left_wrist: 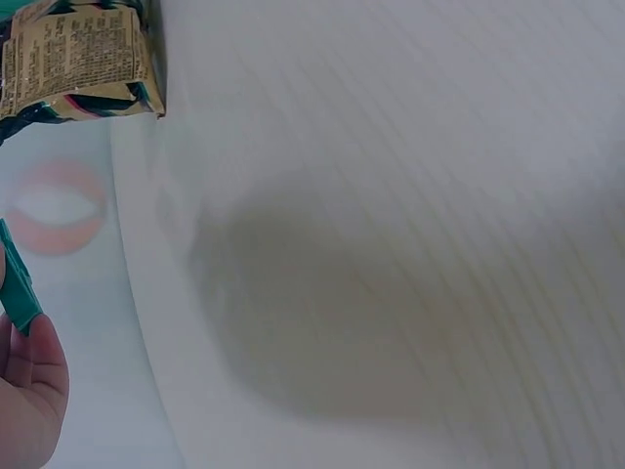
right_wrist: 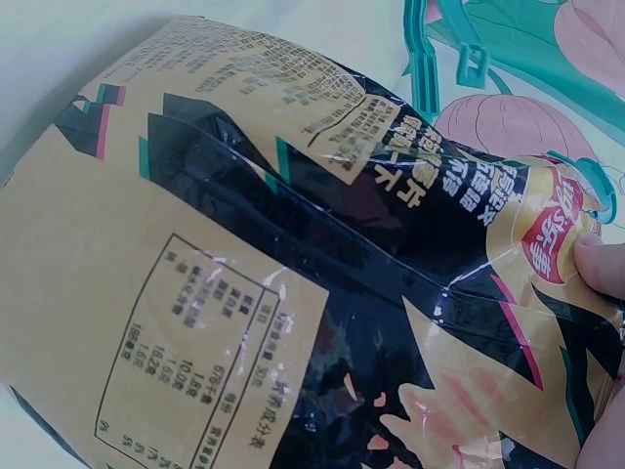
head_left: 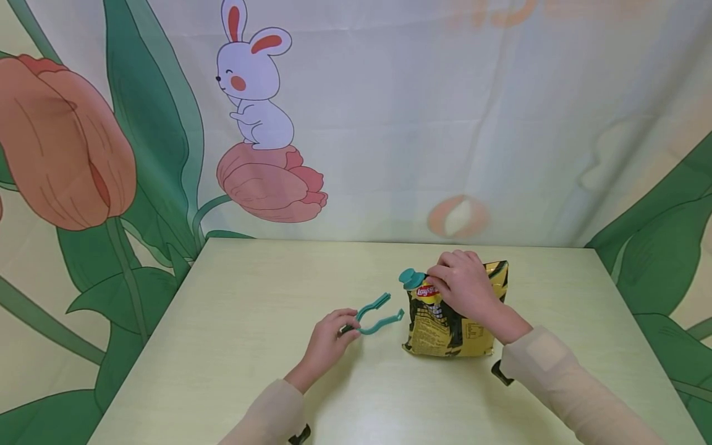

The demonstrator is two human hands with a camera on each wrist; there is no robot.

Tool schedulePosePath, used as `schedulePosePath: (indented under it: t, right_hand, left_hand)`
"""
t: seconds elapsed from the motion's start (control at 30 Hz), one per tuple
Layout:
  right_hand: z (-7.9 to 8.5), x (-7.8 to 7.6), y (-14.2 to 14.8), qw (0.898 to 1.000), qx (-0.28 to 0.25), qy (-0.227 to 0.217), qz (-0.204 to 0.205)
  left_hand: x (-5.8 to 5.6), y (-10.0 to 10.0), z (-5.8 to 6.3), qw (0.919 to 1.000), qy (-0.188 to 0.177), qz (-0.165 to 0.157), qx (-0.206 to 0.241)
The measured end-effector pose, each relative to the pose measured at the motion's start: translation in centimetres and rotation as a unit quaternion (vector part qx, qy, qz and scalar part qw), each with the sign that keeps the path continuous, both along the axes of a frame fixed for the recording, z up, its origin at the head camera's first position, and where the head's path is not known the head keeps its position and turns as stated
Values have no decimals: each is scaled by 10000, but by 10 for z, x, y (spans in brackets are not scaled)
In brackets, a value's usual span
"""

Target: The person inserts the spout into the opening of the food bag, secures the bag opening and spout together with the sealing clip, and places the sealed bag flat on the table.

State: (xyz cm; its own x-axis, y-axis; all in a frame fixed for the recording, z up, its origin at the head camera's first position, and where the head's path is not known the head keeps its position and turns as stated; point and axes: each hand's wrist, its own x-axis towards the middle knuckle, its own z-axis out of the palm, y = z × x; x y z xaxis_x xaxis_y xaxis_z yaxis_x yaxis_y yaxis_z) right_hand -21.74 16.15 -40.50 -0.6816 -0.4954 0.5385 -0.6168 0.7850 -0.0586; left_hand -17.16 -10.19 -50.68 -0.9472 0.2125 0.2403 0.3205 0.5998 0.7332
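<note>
In the head view my left hand (head_left: 327, 340) holds a teal bag-sealing clip (head_left: 381, 302) by its hinged end, between thumb and fingers. The clip's two arms are spread in a V toward the bag. My right hand (head_left: 466, 285) grips a black-and-gold Lay's chip bag (head_left: 436, 334) by its upper part, thumb near the red logo. At the bag's upper left corner sits a teal capped spout (head_left: 410, 278). The right wrist view shows the bag's printed face (right_wrist: 215, 293) close up, with the clip arms (right_wrist: 423, 73) beyond it.
The bag and both hands are over a pale wood-grain table (head_left: 222, 346). A printed curtain (head_left: 378, 123) with a rabbit and tulips hangs behind the table's far edge. Dark straps (head_left: 502, 373) show under the sleeves.
</note>
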Motion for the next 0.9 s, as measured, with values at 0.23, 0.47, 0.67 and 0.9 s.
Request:
schedulePosePath:
  t: [0.23, 0.47, 0.67, 0.9]
  right_hand:
    - [-2, -1, 1, 10000, -8, -16, 12]
    - [-2, -1, 1, 9999, -40, 95, 53]
    - [-2, -1, 1, 9999, -8, 86, 50]
    - [-3, -2, 2, 10000, -27, 59, 62]
  left_hand:
    - [-4, 4, 4, 9999, -36, 43, 115]
    - [-8, 11, 9, 9996, -46, 94, 259]
    - [-11, 15, 11, 9991, -64, 56, 418]
    - [-14, 19, 12, 9988, -118, 26, 468]
